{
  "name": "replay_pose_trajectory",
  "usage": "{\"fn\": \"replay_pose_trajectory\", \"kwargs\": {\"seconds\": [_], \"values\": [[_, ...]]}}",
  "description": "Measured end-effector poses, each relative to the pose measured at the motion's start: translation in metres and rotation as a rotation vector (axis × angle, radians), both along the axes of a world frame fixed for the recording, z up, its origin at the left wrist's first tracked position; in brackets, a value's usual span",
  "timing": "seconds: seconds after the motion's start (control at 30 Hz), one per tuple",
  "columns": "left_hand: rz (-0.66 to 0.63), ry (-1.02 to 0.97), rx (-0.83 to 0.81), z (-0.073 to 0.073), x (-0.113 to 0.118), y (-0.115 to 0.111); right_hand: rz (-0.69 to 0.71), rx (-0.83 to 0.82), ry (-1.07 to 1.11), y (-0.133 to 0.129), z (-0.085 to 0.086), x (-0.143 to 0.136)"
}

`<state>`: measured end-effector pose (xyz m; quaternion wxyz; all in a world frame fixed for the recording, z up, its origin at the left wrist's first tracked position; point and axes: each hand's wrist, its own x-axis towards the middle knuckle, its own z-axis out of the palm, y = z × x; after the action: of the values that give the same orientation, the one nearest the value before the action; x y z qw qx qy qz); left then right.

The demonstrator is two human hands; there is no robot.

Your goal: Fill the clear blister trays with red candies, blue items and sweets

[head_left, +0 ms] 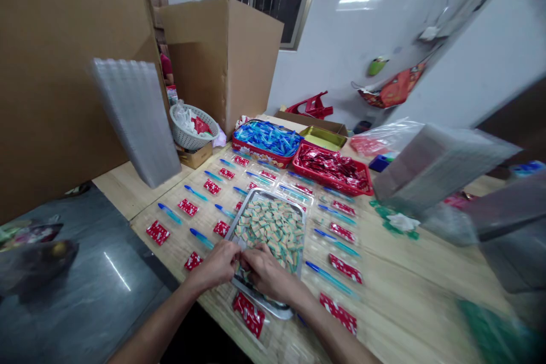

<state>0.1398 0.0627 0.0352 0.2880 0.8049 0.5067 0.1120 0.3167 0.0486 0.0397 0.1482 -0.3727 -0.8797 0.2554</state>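
A metal tray (285, 313) full of small square cream-and-green pieces (268, 224) lies on the table in front of me. My left hand (220, 263) is closed at its near left edge, fingertips pinched. Right beside it, over the near part of the pieces, my right hand (265, 270) has its fingers curled together. What is between the fingers of either hand is hidden. Around the tray, clear plastic packs sit in rows, with blue pens (333, 278) and red white-dotted packets (345, 268). One red packet (248, 314) lies just below the tray.
Behind the rows stand a tin of blue pens (268, 137) and a red basket of red packets (333, 168). Stacks of clear plastic sleeves stand left (136, 119) and right (435, 165). A white basket (187, 139) and large cardboard boxes (251, 62) are at the back left.
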Motion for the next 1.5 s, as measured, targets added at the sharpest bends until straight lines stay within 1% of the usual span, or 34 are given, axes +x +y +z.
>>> {"fn": "replay_pose_trajectory", "kwargs": {"seconds": [0.1,0.2,0.27,0.37,0.43,0.5,0.6,0.77,0.9,1.03,1.13,1.33,1.5], "values": [[0.087,0.0,0.013,-0.002,0.003,0.001,-0.045,0.066,0.089,-0.004,-0.004,0.003],[0.16,-0.016,0.025,-0.003,0.006,0.003,-0.12,0.12,0.17,-0.003,-0.011,0.001],[0.17,-0.035,0.029,-0.003,0.007,0.004,-0.159,0.163,0.187,0.0,-0.018,-0.004],[0.146,-0.064,0.037,-0.006,0.007,0.005,-0.193,0.23,0.209,0.004,-0.029,-0.012],[0.13,-0.089,0.032,-0.01,0.006,0.004,-0.215,0.224,0.232,0.005,-0.032,-0.016],[0.127,-0.109,0.012,-0.013,0.005,0.004,-0.245,0.176,0.238,0.004,-0.031,-0.019],[0.154,-0.108,-0.01,-0.017,0.005,0.003,-0.286,0.105,0.234,0.002,-0.024,-0.018],[0.163,-0.108,-0.004,-0.015,0.006,0.001,-0.295,0.043,0.238,0.0,-0.017,-0.016],[0.158,-0.112,-0.002,-0.012,0.008,0.0,-0.295,0.042,0.258,-0.001,-0.02,-0.017],[0.169,-0.097,0.004,-0.012,0.007,-0.002,-0.34,0.071,0.21,-0.001,-0.023,-0.016],[0.163,-0.1,0.018,-0.012,0.007,-0.003,-0.344,0.095,0.188,-0.002,-0.024,-0.015],[0.156,-0.103,0.022,-0.012,0.008,-0.004,-0.344,0.091,0.217,-0.003,-0.021,-0.017],[0.156,-0.114,0.016,-0.014,0.007,-0.003,-0.342,0.082,0.225,-0.001,-0.018,-0.016]]}}
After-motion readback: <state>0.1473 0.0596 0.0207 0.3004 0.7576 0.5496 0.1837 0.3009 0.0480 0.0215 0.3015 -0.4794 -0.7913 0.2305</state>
